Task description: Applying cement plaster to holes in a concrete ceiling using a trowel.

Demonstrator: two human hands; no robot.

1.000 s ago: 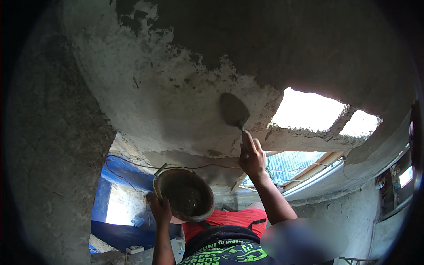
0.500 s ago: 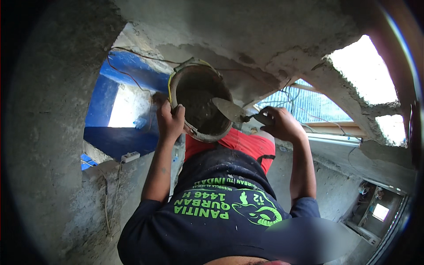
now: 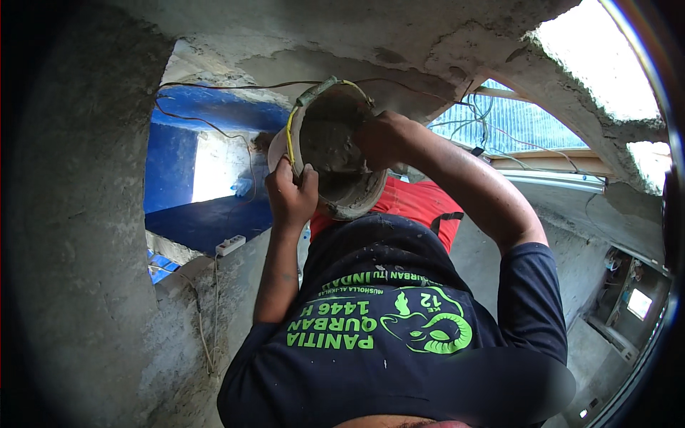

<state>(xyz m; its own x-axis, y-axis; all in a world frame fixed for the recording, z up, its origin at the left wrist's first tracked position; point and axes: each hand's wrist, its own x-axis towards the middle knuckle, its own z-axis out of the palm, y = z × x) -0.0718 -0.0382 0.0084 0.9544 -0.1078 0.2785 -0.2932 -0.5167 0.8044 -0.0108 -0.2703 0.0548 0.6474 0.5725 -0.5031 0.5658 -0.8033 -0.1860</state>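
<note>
Bucket (image 3: 354, 208), upper centre of the frame, tilted with its mouth toward the view; grey wet mix (image 3: 330, 146) lies inside. We find the left hand (image 3: 292, 189) closed on the left rim, beside the yellow handle (image 3: 290, 134); in our judgement this grip steadies the bucket and keeps its mouth within the other hand's reach. The right hand (image 3: 385, 140) is at the opening, wrist bent inward; its fingers are largely hidden, so we cannot tell how far they are open or what they hold.
</note>
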